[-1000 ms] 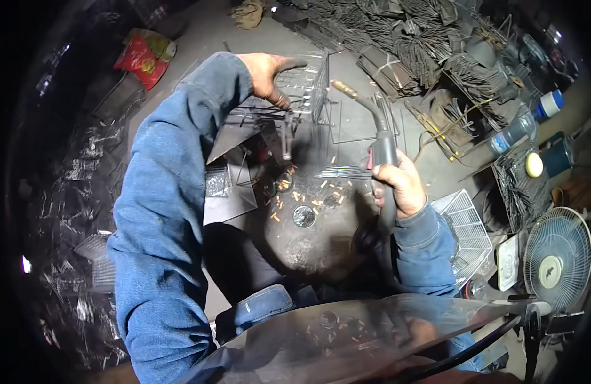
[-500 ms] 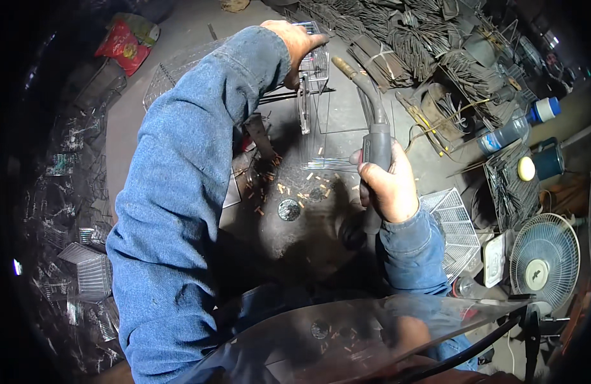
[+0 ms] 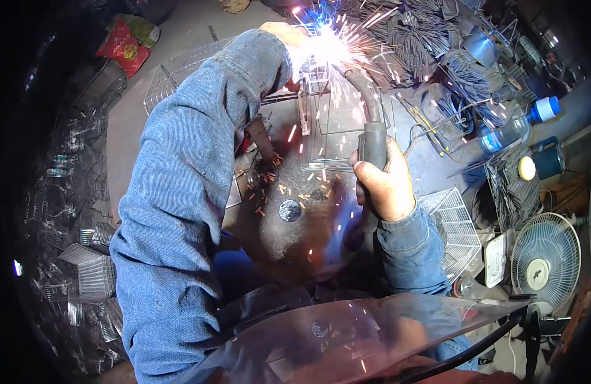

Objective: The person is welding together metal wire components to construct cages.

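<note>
My right hand (image 3: 391,187) is closed around the grip of a welding torch (image 3: 374,141). The torch's curved neck points up and left into a bright arc (image 3: 329,48) that throws sparks in all directions. At the arc's left side my left hand (image 3: 284,32) grips the top of a small wire frame (image 3: 314,75); glare washes out its fingertips. Thin wires of this frame run down toward the table. A wire basket (image 3: 170,83) lies left of my left sleeve, partly covered by the arm.
Short copper-coloured pieces (image 3: 302,195) and a round shiny disc (image 3: 289,210) lie on the table. Bundled metal rods (image 3: 404,32) crowd the far right. A wire basket (image 3: 450,224), water bottle (image 3: 505,136) and fan (image 3: 545,259) stand on the right. A clear visor (image 3: 346,333) crosses the lower edge.
A bright welding arc with flying sparks has started at the torch tip. The torch has shifted slightly left, its tip closer to the wire frame. My left hand stays in place.
</note>
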